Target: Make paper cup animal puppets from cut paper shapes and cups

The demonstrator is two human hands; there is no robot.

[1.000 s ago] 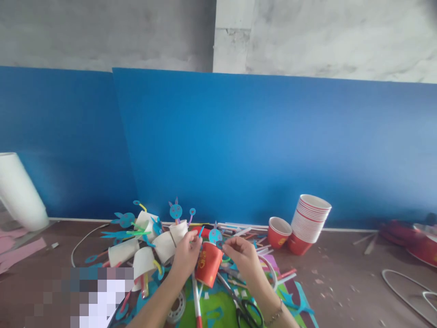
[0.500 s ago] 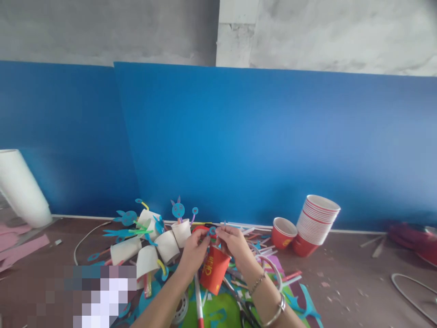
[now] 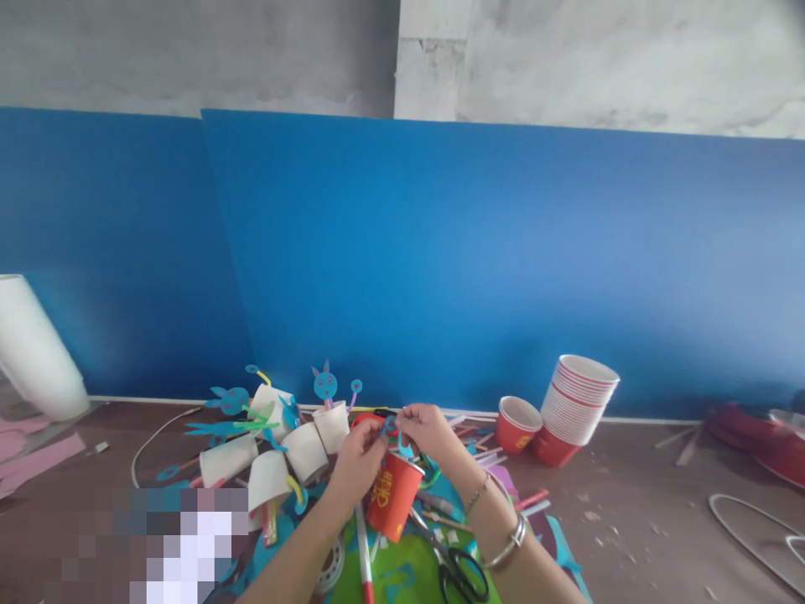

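Observation:
My left hand (image 3: pixel 360 460) pinches a small blue paper piece (image 3: pixel 390 424) just above a red paper cup (image 3: pixel 395 502) with yellow lettering. On the other side, my right hand (image 3: pixel 431 431) is closed at the fingertips on the same blue paper, and a curled blue strip (image 3: pixel 403 446) hangs below its fingers over the cup's rim. The cup leans among the craft scraps under both hands. Black-handled scissors (image 3: pixel 464 574) lie below my right wrist. A white marker (image 3: pixel 365 549) with a red end lies left of the cup.
White paper cups (image 3: pixel 306 453) with blue paper animal faces and straws crowd the left. At right stand a red paper bowl (image 3: pixel 519 424) and a tall bowl stack (image 3: pixel 575 409). A tape roll (image 3: pixel 331 566) lies by green paper (image 3: pixel 408 566). A blue panel (image 3: pixel 402 252) closes the back.
My right hand has risen slightly and turned, with the blue strip now showing beneath its fingers. More of the scissors is visible. The left hand stays nearly in place.

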